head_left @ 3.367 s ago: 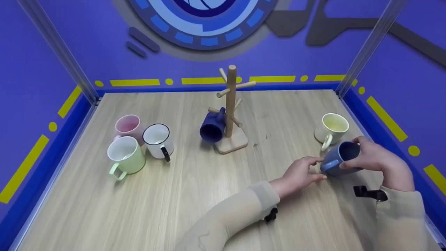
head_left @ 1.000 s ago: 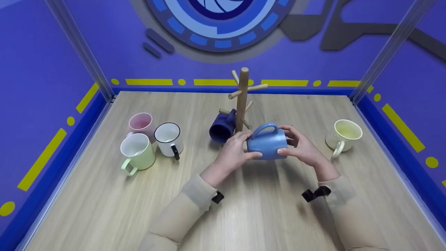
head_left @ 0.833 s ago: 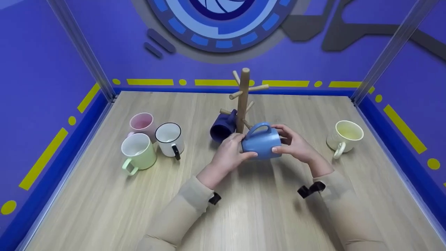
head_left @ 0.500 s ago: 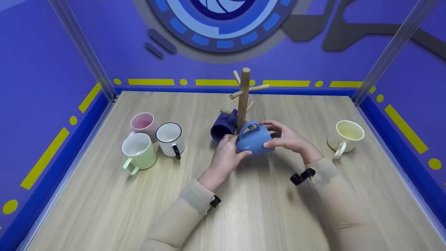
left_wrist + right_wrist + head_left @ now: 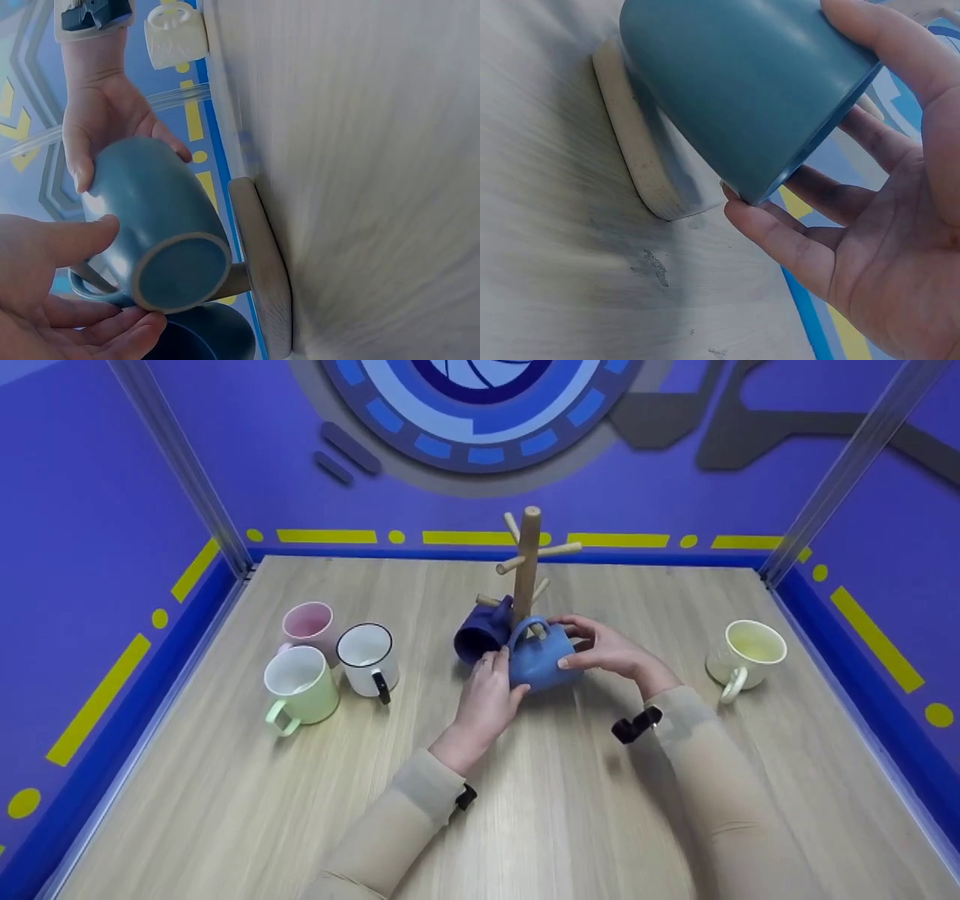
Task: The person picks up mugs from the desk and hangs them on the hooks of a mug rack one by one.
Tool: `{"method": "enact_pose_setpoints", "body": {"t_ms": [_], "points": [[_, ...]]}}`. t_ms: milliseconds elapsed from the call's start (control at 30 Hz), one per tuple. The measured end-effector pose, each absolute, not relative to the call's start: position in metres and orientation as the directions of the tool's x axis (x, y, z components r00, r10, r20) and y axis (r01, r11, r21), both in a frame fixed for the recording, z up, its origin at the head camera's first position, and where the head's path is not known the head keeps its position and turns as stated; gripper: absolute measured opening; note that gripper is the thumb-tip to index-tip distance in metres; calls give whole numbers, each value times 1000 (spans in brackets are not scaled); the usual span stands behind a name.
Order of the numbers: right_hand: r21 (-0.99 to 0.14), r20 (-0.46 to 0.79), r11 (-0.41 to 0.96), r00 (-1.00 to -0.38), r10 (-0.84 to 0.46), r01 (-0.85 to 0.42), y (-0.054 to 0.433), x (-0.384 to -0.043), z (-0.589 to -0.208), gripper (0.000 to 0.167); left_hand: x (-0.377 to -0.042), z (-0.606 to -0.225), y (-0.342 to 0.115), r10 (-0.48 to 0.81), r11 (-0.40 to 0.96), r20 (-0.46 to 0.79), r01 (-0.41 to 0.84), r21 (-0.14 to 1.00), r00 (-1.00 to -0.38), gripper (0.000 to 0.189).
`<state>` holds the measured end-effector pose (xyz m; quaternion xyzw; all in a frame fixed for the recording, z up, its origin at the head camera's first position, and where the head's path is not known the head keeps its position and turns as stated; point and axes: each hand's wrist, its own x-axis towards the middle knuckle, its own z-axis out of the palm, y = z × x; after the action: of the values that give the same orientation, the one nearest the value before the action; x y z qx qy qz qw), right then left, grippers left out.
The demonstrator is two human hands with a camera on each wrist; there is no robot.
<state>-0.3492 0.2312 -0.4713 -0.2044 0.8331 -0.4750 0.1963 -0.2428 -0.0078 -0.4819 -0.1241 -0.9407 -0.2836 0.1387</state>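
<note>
A light blue mug is tilted on its side with its handle upward, against the wooden mug tree. A lower peg's end shows through the handle loop. My left hand holds the base end, thumb and fingers on either side in the left wrist view. At the rim, my right hand grips the mug; in the right wrist view the thumb lies on the outer wall and the fingers reach the rim's far side. A dark blue mug hangs on the left lower peg, mouth toward the front.
On the left stand a pink mug, a white mug with a black rim and a light green mug. A cream mug stands at the right. Upper pegs jut from the post. Purple walls enclose the table.
Both hands have brought the light blue mug from beside the cream mug to the mug tree, turning it sideways. In the last second it moved left until a peg shows through its handle.
</note>
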Motion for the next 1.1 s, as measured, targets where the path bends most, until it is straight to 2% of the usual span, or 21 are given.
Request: {"method": "enact_pose_setpoints", "body": {"t_ms": [167, 433, 600, 700, 900, 1100], "points": [[-855, -153, 497, -844, -514, -148, 230, -353, -468, 82, -243, -479, -6, 164, 815, 322, 312, 488, -932, 54], [-856, -163, 491, -815, -556, -164, 231, -353, -465, 84, -243, -471, -4, 151, 854, 312, 283, 436, -938, 45], [-855, -169, 492, -811, -561, -162, 231, -355, -460, 82, -241, -460, -2, 130, 883, 358, 272, 382, -924, 40], [-874, -153, 466, -831, -535, -138, 228, -359, -456, 76, -243, -454, 2, 115, 872, 441, 303, 385, -890, 40], [-943, -29, 315, -913, -408, -110, 209, -370, -446, 60, -258, -446, 14, 116, 815, 597, 420, 400, -794, 39], [-975, -12, 217, -951, -308, -58, 185, -383, -440, 50, -272, -441, 20, 119, 804, 616, 440, 401, -779, 30]]}}
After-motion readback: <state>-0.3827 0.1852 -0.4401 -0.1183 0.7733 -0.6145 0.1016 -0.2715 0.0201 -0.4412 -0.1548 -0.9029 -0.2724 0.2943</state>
